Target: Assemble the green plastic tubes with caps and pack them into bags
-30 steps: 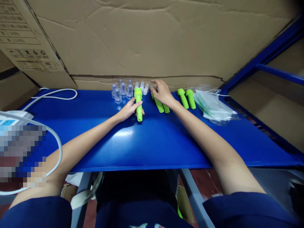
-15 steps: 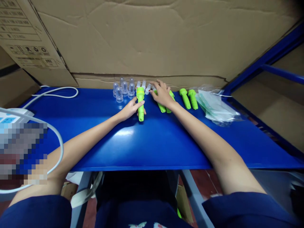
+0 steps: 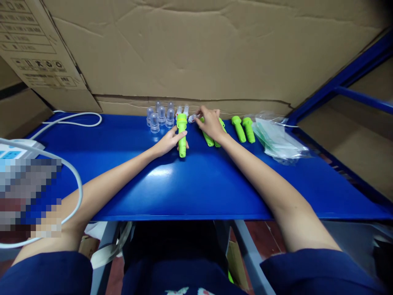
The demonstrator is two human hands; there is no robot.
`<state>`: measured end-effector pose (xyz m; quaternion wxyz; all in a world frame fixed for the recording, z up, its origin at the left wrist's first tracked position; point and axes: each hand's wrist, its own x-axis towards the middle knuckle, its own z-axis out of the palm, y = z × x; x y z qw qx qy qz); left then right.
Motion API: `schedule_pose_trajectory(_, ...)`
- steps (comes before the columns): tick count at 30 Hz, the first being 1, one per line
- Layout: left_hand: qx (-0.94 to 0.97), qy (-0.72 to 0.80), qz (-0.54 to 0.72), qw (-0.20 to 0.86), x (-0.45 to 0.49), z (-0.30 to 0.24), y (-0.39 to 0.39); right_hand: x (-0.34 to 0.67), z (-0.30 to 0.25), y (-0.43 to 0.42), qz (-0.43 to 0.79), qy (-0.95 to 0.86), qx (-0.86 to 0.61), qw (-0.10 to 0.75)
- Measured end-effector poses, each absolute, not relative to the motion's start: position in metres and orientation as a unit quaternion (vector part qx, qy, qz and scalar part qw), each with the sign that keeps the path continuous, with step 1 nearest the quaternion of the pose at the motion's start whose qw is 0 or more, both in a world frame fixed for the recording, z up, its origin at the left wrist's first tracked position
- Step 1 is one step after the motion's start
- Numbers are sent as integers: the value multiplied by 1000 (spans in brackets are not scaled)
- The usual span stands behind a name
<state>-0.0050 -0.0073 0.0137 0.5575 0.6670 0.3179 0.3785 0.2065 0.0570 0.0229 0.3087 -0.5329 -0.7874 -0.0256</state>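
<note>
My left hand (image 3: 170, 141) is closed around a bright green flashlight-shaped body (image 3: 182, 137), held upright over the blue table. Farther right, my right hand (image 3: 210, 123) has its fingertips pinched on a small clear cap with a white base (image 3: 193, 118). Beneath that hand lie green flashlight bodies (image 3: 208, 139), partly hidden by it. Two small clear-tipped white pieces (image 3: 186, 110) stand behind the held body. Several clear plastic domes (image 3: 154, 122) are grouped to the left of it.
Two more green bodies (image 3: 238, 129) lie to the right, beside a pile of clear plastic bags (image 3: 279, 139). A cardboard wall (image 3: 190, 49) closes off the back. White cable (image 3: 80, 184) loops at the left, near a white device (image 3: 18, 151). A blue frame bar (image 3: 344, 65) rises at the right.
My right hand has drawn its fingers together on the small clear cap, which now lies tipped over. The left hand and its green body stay in place.
</note>
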Motion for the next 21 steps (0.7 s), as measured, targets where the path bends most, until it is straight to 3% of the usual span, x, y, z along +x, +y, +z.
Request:
schedule_pose_trajectory(5, 666, 322, 376, 558, -5, 14, -7, 207, 23, 59, -18, -785, -513, 347)
schedule_pose_trajectory(13, 682, 310, 367, 552, -8, 15, -8, 220, 34, 85, 93, -709, -471, 517)
schedule_pose_trajectory(21, 696, 303, 366, 538, -9, 18, -11, 226, 53, 89, 176, -677, -431, 570)
